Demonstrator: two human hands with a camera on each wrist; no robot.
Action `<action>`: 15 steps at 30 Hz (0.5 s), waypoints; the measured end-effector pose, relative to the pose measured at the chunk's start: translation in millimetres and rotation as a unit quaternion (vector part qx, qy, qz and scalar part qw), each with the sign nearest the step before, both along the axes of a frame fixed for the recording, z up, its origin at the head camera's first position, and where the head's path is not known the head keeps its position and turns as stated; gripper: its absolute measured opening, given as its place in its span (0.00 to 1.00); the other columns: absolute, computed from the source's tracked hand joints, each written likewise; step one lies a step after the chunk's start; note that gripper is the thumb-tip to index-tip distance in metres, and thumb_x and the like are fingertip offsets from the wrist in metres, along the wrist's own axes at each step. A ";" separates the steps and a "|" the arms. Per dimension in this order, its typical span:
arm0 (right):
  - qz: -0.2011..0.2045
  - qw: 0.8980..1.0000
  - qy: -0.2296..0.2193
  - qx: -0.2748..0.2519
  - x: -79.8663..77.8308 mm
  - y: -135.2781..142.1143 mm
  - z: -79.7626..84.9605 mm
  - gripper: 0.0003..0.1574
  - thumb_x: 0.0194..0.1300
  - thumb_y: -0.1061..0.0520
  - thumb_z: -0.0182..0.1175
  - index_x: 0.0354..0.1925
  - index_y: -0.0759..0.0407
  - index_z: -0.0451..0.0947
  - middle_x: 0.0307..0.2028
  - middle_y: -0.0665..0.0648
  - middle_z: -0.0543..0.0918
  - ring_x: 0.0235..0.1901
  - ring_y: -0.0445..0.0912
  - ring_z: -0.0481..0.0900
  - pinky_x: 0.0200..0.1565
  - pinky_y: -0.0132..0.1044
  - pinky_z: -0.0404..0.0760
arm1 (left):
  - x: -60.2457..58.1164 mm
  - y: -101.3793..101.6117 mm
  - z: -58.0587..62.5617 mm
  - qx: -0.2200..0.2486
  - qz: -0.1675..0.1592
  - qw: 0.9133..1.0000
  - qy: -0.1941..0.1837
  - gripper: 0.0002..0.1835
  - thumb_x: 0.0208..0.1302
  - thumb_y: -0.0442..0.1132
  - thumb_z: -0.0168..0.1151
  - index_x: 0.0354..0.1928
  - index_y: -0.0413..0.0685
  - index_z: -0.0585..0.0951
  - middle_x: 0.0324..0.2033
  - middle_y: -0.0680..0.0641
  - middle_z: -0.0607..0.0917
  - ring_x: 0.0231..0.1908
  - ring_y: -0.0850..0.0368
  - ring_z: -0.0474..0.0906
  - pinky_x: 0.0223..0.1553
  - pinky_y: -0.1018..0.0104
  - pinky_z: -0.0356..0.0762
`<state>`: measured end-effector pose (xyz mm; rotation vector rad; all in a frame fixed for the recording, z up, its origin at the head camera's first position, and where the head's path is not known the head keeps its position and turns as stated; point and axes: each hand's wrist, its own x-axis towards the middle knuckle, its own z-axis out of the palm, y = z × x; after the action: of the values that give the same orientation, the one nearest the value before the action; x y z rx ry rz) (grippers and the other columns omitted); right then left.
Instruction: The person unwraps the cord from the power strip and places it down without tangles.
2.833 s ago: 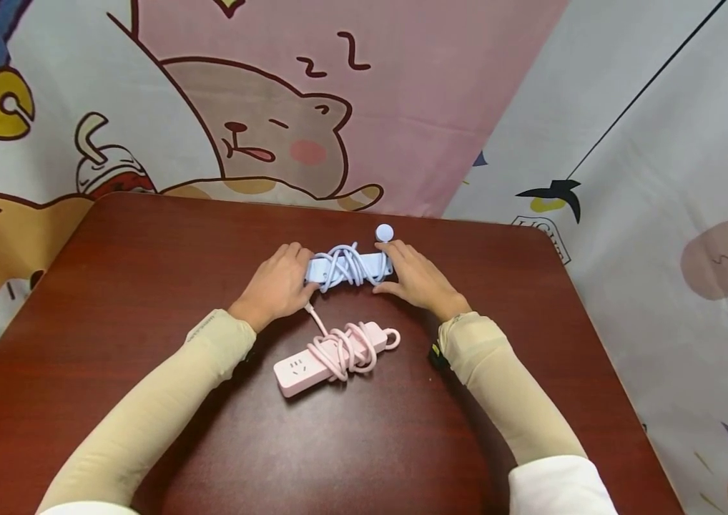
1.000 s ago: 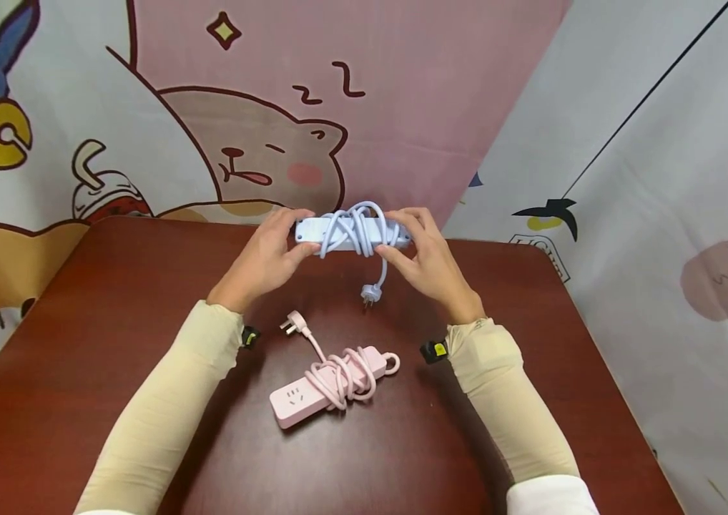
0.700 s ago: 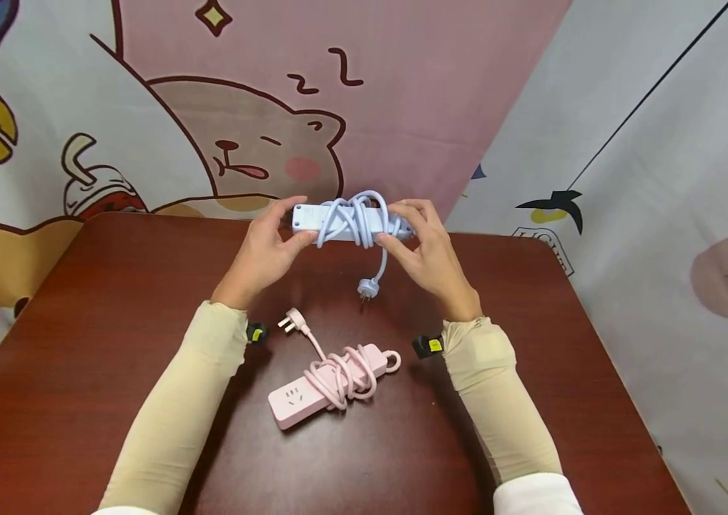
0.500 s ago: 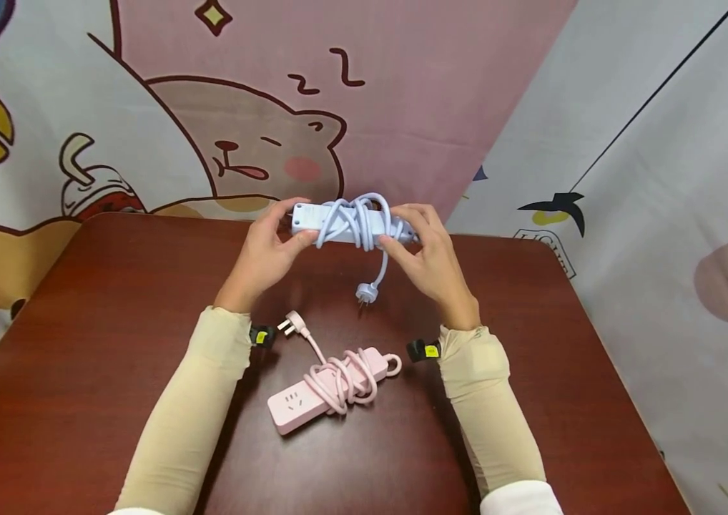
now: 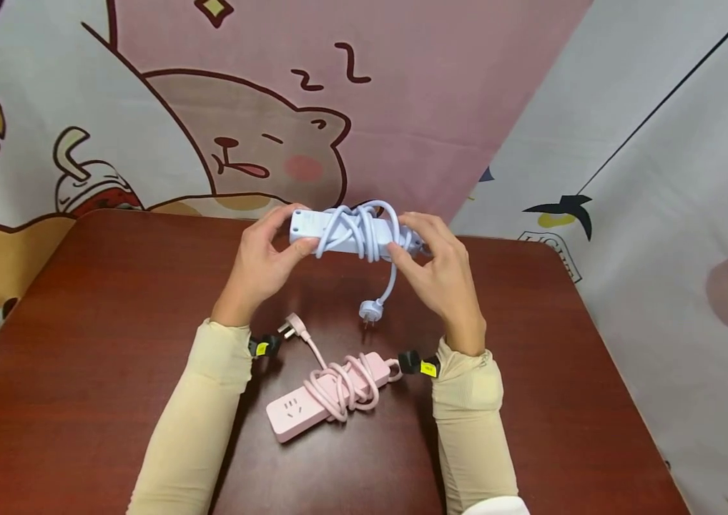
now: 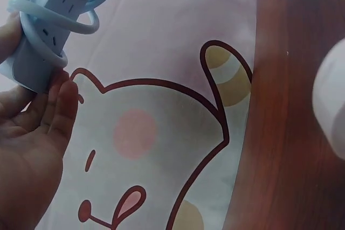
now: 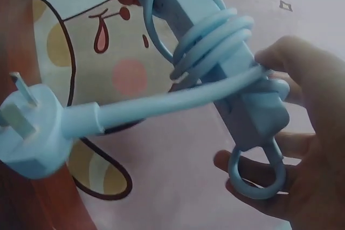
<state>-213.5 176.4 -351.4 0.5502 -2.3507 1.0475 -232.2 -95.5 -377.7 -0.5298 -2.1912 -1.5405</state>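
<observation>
A light-blue power strip (image 5: 338,230), its cord wound round its middle, is held up above the far part of the table between both hands. My left hand (image 5: 264,261) grips its left end, thumb on the near side and fingers behind. Its right end is held by my right hand (image 5: 438,268), the thumb against the cord. The blue plug (image 5: 370,310) dangles from a short length of cord; its prongs show large in the right wrist view. Nearer to me, a pink power strip (image 5: 296,413) with wound cord lies slantwise on the table, touched by neither hand.
The pink strip's plug (image 5: 295,325) lies on the table beyond it, near my left wrist camera (image 5: 267,347). The right wrist camera (image 5: 412,363) hangs by the pink strip's loop end. A cartoon-printed cloth (image 5: 435,107) rises behind the dark red table (image 5: 551,400).
The blue strip was low at the table's far side 2.8 s ago; both hands have since lifted it. Its plug now hangs down. Lately its right end has dipped slightly. The pink strip stays put.
</observation>
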 end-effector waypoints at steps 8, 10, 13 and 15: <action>0.039 0.996 -0.010 -0.078 -0.5 -6.8 5.5 0.14 0.64 0.59 0.69 0.48 0.59 0.85 0.59 0.55 0.83 0.52 0.45 0.82 0.42 0.41 0.79 | -0.9 -2.6 3.9 0.001 0.000 0.999 0.045 0.24 0.57 0.35 0.76 0.56 0.40 0.82 0.45 0.42 0.86 0.46 0.58 0.77 0.52 0.75 0.70; 0.047 0.995 -0.013 -0.091 0.4 -7.6 5.4 0.11 0.64 0.60 0.68 0.46 0.60 0.84 0.59 0.54 0.83 0.51 0.45 0.82 0.41 0.44 0.79 | -0.9 -2.4 3.1 0.002 -0.001 0.999 0.048 0.24 0.57 0.36 0.76 0.56 0.40 0.82 0.45 0.42 0.86 0.46 0.58 0.77 0.51 0.75 0.71; 0.059 0.993 -0.013 -0.099 2.4 -8.4 6.0 0.10 0.66 0.60 0.67 0.46 0.61 0.84 0.60 0.54 0.82 0.51 0.45 0.81 0.42 0.44 0.80 | -1.0 -2.4 2.1 0.004 -0.001 0.999 0.048 0.24 0.58 0.35 0.76 0.56 0.40 0.83 0.46 0.42 0.86 0.47 0.58 0.77 0.51 0.72 0.71; 0.065 0.993 -0.010 -0.103 3.8 -8.1 6.4 0.10 0.67 0.60 0.67 0.46 0.62 0.85 0.60 0.54 0.82 0.51 0.44 0.81 0.43 0.40 0.81 | -1.1 -2.6 2.0 0.005 -0.002 0.999 0.046 0.23 0.58 0.35 0.76 0.56 0.41 0.83 0.46 0.42 0.86 0.47 0.58 0.77 0.52 0.70 0.72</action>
<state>-209.6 168.2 -344.9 0.6230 -2.2144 1.3418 -233.3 -98.1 -375.8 -0.5913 -2.1132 -1.4988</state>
